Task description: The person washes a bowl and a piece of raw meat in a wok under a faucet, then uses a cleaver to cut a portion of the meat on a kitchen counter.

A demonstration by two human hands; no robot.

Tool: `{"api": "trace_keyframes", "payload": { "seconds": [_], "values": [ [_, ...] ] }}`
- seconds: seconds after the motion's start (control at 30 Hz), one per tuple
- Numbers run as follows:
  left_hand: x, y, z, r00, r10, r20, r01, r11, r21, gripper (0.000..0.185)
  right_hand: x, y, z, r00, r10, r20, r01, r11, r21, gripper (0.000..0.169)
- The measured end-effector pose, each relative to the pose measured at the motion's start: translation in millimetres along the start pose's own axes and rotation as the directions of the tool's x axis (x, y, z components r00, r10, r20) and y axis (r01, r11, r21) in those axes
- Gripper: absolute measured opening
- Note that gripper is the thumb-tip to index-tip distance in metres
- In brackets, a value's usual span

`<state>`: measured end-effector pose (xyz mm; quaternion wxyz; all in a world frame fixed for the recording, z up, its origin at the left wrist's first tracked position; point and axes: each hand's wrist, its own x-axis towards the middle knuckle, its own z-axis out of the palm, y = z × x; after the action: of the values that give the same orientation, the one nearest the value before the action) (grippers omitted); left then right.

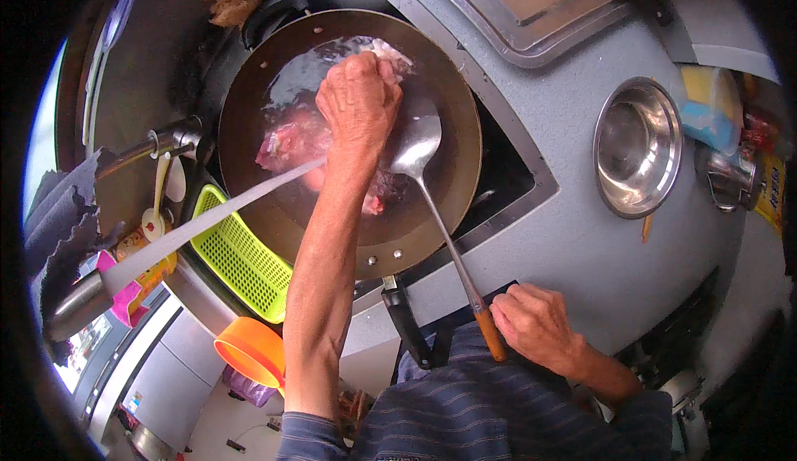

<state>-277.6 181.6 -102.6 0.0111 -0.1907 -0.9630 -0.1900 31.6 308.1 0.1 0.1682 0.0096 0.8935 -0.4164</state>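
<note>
My left hand [361,99] is closed over a large wok [461,212] that holds water and meat. Its fingers grip a pale piece of meat [392,56] at the far side, partly hidden under the knuckles. A red chunk of meat [283,146] lies in the water left of the wrist. Water [249,196] streams from a metal faucet [81,308] into the wok, passing behind my forearm. A metal wok spatula [420,140] leans over the near rim, its wooden handle [490,336] beside my right hand [538,324]. That hand is curled at the counter's edge, apparently not wrapped around the handle.
A steel bowl [638,149] stands on the grey counter [548,237] at right. Left of the wok are a green plastic basket [243,258] and an orange dipper [249,342]. The wok's black handle [408,324] points towards me. A metal tray [535,50] lies at the back.
</note>
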Motion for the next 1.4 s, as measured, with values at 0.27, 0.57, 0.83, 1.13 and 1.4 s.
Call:
{"api": "trace_keyframes", "payload": {
  "seconds": [0.27, 0.57, 0.83, 1.13, 1.4],
  "values": [
    [1, -14, 8, 0.991, -0.102, -0.091, 0.073, 0.956, -0.283, 0.018, 1, -1, -6, 0.999, -0.038, -0.002, 0.038, 0.999, -0.023, 0.014],
    [-28, -12, -35, 0.916, -0.4, 0.024, 0.328, 0.713, -0.62, 0.019, -1, 3, -1, 0.999, -0.021, -0.042, 0.021, 1.0, 0.0, 0.015],
    [-47, -8, -53, 0.867, -0.45, 0.215, 0.418, 0.422, -0.804, 0.011, -3, 4, -2, 0.999, -0.018, -0.029, 0.018, 1.0, -0.006, 0.014],
    [-82, -4, -82, 0.801, -0.384, 0.46, 0.503, 0.014, -0.864, 0.006, 7, 0, -8, 0.994, -0.018, -0.105, 0.02, 1.0, 0.011, 0.011],
    [-116, -20, -82, 0.897, -0.408, 0.171, 0.415, 0.643, -0.644, 0.009, 18, -6, -16, 0.995, -0.034, -0.093, 0.028, 0.998, -0.058, 0.012]
  ]
}}
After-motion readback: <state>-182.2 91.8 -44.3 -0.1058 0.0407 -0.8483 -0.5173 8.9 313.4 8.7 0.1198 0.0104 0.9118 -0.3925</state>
